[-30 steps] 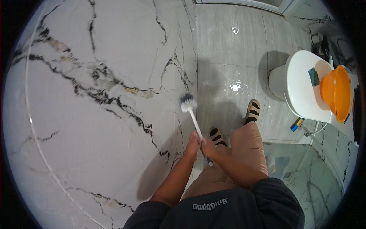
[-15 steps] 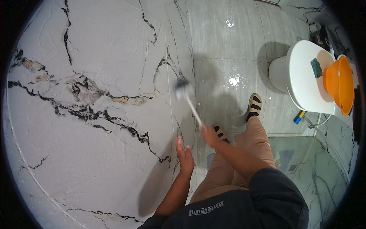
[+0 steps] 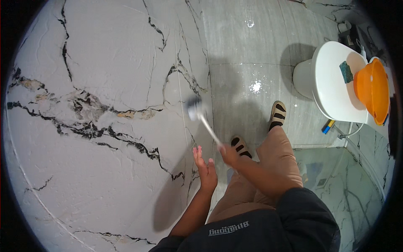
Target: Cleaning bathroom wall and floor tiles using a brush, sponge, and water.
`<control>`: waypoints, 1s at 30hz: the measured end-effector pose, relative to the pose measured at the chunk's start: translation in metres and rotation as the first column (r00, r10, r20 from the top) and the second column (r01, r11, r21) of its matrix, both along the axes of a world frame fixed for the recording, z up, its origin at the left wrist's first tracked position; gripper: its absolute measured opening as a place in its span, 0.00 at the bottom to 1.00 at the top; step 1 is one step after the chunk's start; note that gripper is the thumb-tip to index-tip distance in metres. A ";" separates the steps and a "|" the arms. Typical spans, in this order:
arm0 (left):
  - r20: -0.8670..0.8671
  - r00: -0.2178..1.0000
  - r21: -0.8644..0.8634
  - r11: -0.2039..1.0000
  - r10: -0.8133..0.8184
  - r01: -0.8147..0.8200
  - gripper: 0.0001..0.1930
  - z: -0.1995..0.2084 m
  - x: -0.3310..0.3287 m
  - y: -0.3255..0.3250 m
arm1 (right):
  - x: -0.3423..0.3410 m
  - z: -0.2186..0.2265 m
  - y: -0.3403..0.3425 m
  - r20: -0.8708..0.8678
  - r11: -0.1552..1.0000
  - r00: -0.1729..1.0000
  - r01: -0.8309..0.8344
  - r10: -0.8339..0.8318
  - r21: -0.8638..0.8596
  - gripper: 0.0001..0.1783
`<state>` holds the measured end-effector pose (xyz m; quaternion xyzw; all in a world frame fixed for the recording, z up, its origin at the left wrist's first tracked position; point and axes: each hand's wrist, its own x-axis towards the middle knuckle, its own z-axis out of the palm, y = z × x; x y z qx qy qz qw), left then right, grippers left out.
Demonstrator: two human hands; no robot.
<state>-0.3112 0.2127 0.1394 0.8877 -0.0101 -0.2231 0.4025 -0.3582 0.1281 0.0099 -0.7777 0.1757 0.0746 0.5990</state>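
Note:
My right hand (image 3: 229,155) is closed around the white handle of a scrub brush (image 3: 208,128). The brush head, dark on its far side and slightly blurred, is at the lower part of the marble-patterned wall (image 3: 126,176); whether its bristles touch cannot be made out. To the left, my left hand (image 3: 205,168) is held up beside the wall with its fingers stretched out and nothing in it. Wet streaks mark the white wall with its black and tan veins.
Wet grey floor tiles (image 3: 243,38) lie under my sandals (image 3: 241,146). On the right stands a white toilet (image 3: 329,84) with a green scouring pad (image 3: 346,72) and an orange basin (image 3: 371,92) on its lid. A blue-and-yellow object (image 3: 328,126) lies beside a hose (image 3: 354,133).
The brush head has moved a little down the picture, nearer to me. My left hand has shifted slightly and stays open. The view has drifted a little.

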 end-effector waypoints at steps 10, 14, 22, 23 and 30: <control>-0.045 0.998 0.184 0.982 -0.040 0.048 0.34 0.003 0.005 -0.002 | 0.095 -0.030 -0.038 -0.308 0.969 0.948 0.151 -0.086 0.194 0.24; -0.048 0.999 0.179 0.984 -0.004 0.012 0.34 0.002 0.003 -0.004 | -0.007 0.007 -0.019 -0.260 0.987 0.954 -0.125 0.147 0.099 0.24; -0.104 0.995 0.260 0.965 -0.006 0.033 0.35 -0.006 -0.015 0.012 | 0.055 -0.010 -0.036 -0.240 0.971 0.971 0.075 -0.018 0.229 0.22; -0.089 0.996 0.253 0.967 -0.004 0.026 0.35 -0.007 -0.016 0.013 | 0.065 -0.012 -0.034 -0.318 0.975 0.948 0.060 0.012 0.215 0.22; -0.086 0.996 0.210 0.977 -0.032 0.050 0.34 -0.005 -0.014 0.013 | -0.059 0.043 -0.011 -0.391 0.942 0.860 -0.269 0.328 0.199 0.22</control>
